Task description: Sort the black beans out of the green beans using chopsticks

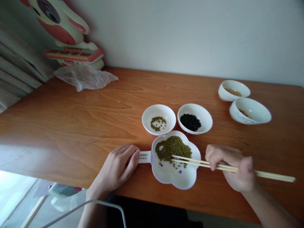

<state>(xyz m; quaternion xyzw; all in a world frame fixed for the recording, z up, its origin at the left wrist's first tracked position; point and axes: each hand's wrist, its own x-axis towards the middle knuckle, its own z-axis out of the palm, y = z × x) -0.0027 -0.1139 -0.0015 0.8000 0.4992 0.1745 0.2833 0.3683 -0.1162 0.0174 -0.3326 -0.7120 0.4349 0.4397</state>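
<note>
My left hand [120, 164] is closed around the handle of a white flower-shaped dish [182, 180] with a purple rim; a printed label shows on the handle. Green mung beans [173, 147] are heaped in the dish's upper part. In my right hand [234, 167] is a pair of wooden chopsticks [204, 163], their tips down among the beans. Whether a bean sits between the tips is too small to tell. Just behind the dish stand a white bowl [147, 118] with a few mung beans and a second white bowl [206, 117] with black beans.
At the back right are a bowl [223, 93] of yellowish grains and a bowl [258, 110] with some reddish pieces. A crumpled clear plastic bag [87, 79] lies at the back left before a dog-shaped toy piano [76, 53]. A white cable [95, 201] crosses the lower left.
</note>
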